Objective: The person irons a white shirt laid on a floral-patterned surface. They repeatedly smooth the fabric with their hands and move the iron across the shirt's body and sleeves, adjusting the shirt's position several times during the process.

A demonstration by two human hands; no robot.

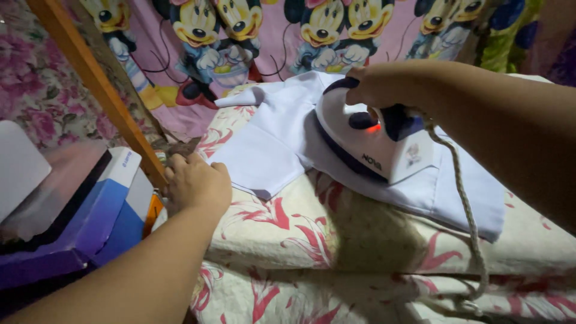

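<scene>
Right hand [375, 84]: your forearm comes in from the right edge, reaching across the work; the fingers are wrapped shut around the dark blue handle of the iron [375, 141], knuckles up, thumb side toward the curtain.

Iron: white body with blue trim and a lit red lamp under the handle. It sits soleplate-down on the white garment [270, 144], nose pointing up-left. Its braided cord [468, 216] trails from the rear, down over the front of the pad.

White garment: spread flat on the floral padded cover [288, 231], one sleeve lying toward your left hand, the collar end near the curtain.

Left hand [197, 183]: your arm rises from the lower left; the hand is loosely curled, fingers bent and close together, resting at the left edge of the cover, just beside the sleeve. You cannot tell whether it holds anything.

Surroundings: a slanted wooden post [96, 81] just behind the left hand; a blue and white box [105, 207] at the left; a pink cartoon-print curtain [270, 36] behind.
</scene>
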